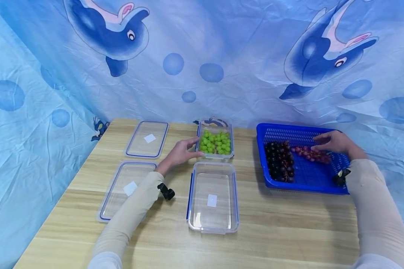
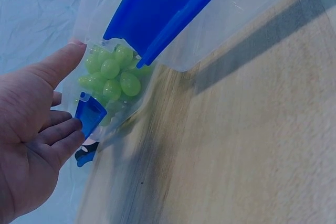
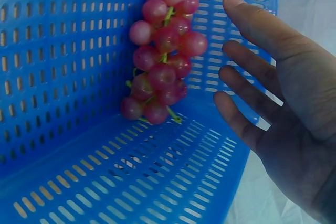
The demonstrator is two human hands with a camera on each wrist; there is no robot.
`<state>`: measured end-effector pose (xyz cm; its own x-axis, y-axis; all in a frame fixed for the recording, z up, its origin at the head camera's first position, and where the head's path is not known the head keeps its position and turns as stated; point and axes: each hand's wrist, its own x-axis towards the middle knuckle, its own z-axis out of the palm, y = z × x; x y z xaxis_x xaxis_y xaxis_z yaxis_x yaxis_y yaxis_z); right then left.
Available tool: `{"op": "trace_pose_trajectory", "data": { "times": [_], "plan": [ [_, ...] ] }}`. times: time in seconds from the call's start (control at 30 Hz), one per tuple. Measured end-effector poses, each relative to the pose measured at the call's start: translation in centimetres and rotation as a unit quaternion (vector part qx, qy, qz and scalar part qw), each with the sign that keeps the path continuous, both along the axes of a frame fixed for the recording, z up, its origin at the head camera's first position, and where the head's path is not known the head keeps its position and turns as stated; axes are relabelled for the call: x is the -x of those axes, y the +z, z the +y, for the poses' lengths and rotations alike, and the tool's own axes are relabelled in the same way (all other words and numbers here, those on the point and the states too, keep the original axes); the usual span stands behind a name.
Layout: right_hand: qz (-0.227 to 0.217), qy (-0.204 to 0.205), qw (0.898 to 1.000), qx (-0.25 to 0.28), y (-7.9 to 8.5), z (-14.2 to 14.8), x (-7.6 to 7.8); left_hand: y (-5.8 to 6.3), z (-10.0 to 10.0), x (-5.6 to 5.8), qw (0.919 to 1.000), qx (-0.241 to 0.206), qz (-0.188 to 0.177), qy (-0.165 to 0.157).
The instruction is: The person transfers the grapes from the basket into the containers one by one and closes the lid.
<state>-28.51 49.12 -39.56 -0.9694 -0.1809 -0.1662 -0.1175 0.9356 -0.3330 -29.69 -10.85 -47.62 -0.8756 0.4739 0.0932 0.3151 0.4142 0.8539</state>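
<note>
Green grapes [image 1: 215,142] fill a clear container [image 1: 232,130] at the back middle of the table. My left hand [image 1: 181,152] is at that container's left side, thumb and fingers spread apart; in the left wrist view its fingertips are by a blue clip. My right hand [image 1: 333,143] hovers over the blue basket [image 1: 309,187], fingers loosely bent. Below it lies a bunch of red grapes [image 3: 163,72]. The right wrist view shows a gap between the fingers and these grapes. Dark grapes [image 1: 278,160] lie along the basket's left side.
Nearer on the table stands a second clear container [image 1: 213,220] with a white label inside. Two blue-edged lids lie at the left, a smaller lid [image 1: 143,147] behind a larger lid [image 1: 116,203], which my left sleeve partly covers. A blue dolphin-print sheet [image 1: 242,82] hangs behind.
</note>
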Motion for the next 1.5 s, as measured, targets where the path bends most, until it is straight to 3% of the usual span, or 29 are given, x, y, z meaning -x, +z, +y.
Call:
{"op": "trace_pose_trajectory", "data": {
  "times": [0.37, 0.7, 0.87, 1.07, 1.3, 1.4, 1.5],
  "plan": [
    [-0.023, -0.002, 1.000, -0.012, -1.8, 0.5, 0.0, -0.1, 0.1, -0.1, 1.0000, 0.004, -0.004, 0.002],
    [-0.081, -0.030, 0.996, -0.018, -2.1, 0.5, -0.3, -0.1, 0.2, -0.1, 1.0000, 0.009, 0.000, 0.003],
    [-0.103, -0.015, 0.995, -0.006, -2.5, 0.6, -0.2, -0.1, 0.1, 0.0, 1.0000, 0.008, 0.003, -0.002],
    [-0.105, 0.008, 0.994, -0.002, -2.7, 0.7, -0.1, -0.2, 0.1, 0.1, 1.0000, 0.004, 0.004, -0.002],
    [-0.118, -0.007, 0.993, 0.011, -2.8, 0.9, 0.3, -0.2, 0.1, 0.2, 1.0000, 0.004, 0.003, 0.001],
    [-0.112, -0.006, 0.994, 0.013, -2.7, 0.9, 0.5, -0.1, 0.1, 0.2, 1.0000, 0.005, 0.005, 0.001],
    [-0.076, 0.014, 0.997, -0.004, -2.3, 0.9, 0.6, 0.0, 0.0, 0.2, 1.0000, 0.005, 0.006, -0.001]
  ]
}}
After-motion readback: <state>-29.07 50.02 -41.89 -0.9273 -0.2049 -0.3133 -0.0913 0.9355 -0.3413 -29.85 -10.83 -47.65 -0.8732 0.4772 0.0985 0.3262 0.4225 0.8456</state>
